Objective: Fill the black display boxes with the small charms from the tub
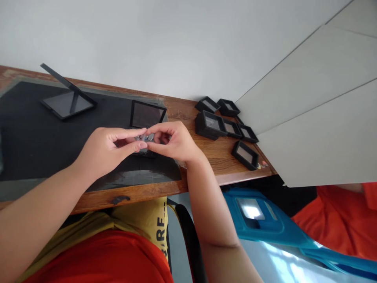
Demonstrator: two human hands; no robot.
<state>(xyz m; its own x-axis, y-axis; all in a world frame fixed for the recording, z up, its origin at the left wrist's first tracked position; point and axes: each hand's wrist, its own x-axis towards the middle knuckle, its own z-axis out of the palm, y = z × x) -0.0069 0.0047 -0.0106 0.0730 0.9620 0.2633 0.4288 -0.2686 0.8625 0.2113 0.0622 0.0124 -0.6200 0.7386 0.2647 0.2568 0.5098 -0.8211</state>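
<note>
My left hand (104,151) and my right hand (173,142) meet fingertip to fingertip over the dark mat. Between their closed fingers sits a small, shiny greyish piece (149,137), mostly covered, so its kind cannot be made out. Just behind the fingers stands a black-framed panel (148,115) with a dark window, tilted upright like the raised lid of a small case. Whatever lies directly under my hands is largely hidden. Farther left on the mat, a black-framed case (68,104) lies with its lid swung up.
Several black-framed boxes (212,122) cluster at the right end of the wooden table (212,153), one (246,155) near its front edge. A black mat (38,145) covers the left part. White panels border the right. Beyond them are a blue chair (259,214) and a person's orange clothing (338,220).
</note>
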